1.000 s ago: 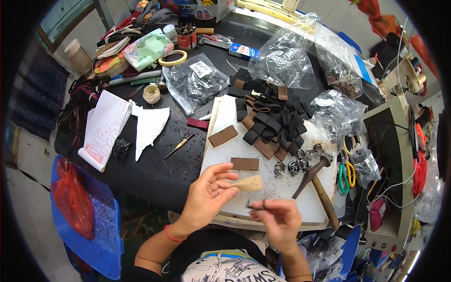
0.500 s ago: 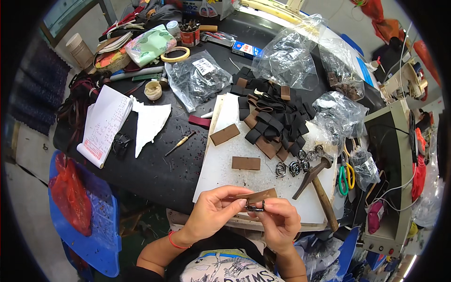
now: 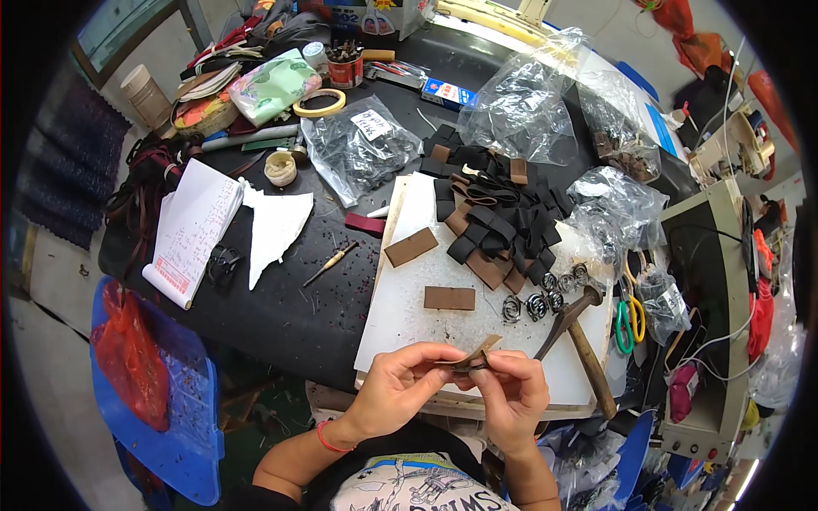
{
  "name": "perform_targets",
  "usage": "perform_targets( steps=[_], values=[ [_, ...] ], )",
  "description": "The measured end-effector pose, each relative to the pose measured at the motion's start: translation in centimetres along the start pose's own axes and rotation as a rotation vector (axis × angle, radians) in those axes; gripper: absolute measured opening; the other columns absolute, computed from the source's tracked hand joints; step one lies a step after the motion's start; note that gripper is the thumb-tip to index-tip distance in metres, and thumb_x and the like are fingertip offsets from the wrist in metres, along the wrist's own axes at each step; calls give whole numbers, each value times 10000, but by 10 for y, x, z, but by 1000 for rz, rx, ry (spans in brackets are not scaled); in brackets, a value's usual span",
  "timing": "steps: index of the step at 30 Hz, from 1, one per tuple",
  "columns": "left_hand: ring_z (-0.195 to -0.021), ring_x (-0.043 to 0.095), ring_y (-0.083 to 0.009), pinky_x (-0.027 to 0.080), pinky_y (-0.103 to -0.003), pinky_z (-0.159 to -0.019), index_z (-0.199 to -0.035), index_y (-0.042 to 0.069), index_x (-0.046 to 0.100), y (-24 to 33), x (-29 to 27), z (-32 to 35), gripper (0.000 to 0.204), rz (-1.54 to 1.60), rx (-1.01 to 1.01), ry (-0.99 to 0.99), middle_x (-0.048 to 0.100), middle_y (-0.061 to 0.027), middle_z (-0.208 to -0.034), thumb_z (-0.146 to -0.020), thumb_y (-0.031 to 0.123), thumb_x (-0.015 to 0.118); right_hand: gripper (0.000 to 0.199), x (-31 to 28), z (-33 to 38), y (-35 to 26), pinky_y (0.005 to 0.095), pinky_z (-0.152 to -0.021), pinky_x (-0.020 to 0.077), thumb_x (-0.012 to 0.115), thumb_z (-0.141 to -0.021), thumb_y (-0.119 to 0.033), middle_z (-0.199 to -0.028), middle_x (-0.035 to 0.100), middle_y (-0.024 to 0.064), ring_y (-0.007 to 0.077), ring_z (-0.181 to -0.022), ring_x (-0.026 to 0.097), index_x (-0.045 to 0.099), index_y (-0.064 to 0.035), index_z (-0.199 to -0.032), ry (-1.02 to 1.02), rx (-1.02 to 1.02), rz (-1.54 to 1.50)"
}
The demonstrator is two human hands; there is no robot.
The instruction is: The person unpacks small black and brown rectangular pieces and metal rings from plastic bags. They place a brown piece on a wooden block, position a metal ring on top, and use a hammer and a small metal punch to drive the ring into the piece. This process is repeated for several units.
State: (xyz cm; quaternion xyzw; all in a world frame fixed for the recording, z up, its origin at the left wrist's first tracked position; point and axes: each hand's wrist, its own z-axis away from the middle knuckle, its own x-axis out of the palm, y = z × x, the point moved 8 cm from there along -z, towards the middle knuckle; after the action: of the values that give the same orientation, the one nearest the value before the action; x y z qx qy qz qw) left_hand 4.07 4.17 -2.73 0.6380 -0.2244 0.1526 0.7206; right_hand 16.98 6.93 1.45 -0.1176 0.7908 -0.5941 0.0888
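Note:
Near the front edge of the white work board [image 3: 400, 319], both hands pinch one brown leather strip [image 3: 484, 347]. My left hand [image 3: 402, 381] grips its left end between thumb and fingers. At the other side my right hand [image 3: 516, 393] presses on the strip, which is bent, its far end sticking up. A dark piece shows under the fingers at the fold; most of it is hidden. Two flat brown leather pieces [image 3: 449, 298] lie beyond my hands. Several shiny dark metal buckles [image 3: 536, 305] stand farther right, beside a wooden-handled hammer [image 3: 588, 362].
Black and brown strap pieces [image 3: 494, 213] are heaped at the board's far side. Scissors with green and yellow handles [image 3: 630, 324] lie at the right. An awl-like tool [image 3: 331, 264], a torn white sheet [image 3: 277, 234] and a notepad [image 3: 192, 230] lie on the black table at left.
The leather strip has gone from nearly straight to bent between my fingers. The dark metal buckle seen below it before is now mostly covered by strip and fingers.

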Motion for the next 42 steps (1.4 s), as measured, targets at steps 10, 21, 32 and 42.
perform_targets(
  steps=[10,21,32,42],
  values=[
    [-1082,562,-148,428,-294,-959,-1233,-37,538,7,7,-4,317,-126,-62,-68,598,-109,-1191,-952,110,542,255,-9,3,-5,270,-635,541,742,-722,60,-873,668,125,181,-764,659,620,10,-941,9,28,256],
    [-1084,572,-175,467,-304,-948,-1251,-45,504,4,7,1,351,13,22,-99,575,-118,-1185,-913,17,575,227,-8,5,-2,264,-665,559,696,-765,92,-936,604,129,172,-786,653,601,34,-963,61,122,113],
    [-1110,552,-194,471,-356,-929,-1170,-14,537,14,7,-1,328,-7,145,-191,591,-97,-1106,-857,13,631,188,4,4,7,272,-684,566,636,-820,99,-976,580,124,162,-789,647,573,49,-991,-90,327,-241],
    [-1030,602,-244,459,-351,-913,-1071,11,599,37,3,-3,268,-557,188,-159,634,-130,-1082,-811,45,655,246,1,2,11,265,-791,469,687,-797,57,-989,581,90,133,-880,571,573,26,-1013,-93,283,-153]
  ],
)
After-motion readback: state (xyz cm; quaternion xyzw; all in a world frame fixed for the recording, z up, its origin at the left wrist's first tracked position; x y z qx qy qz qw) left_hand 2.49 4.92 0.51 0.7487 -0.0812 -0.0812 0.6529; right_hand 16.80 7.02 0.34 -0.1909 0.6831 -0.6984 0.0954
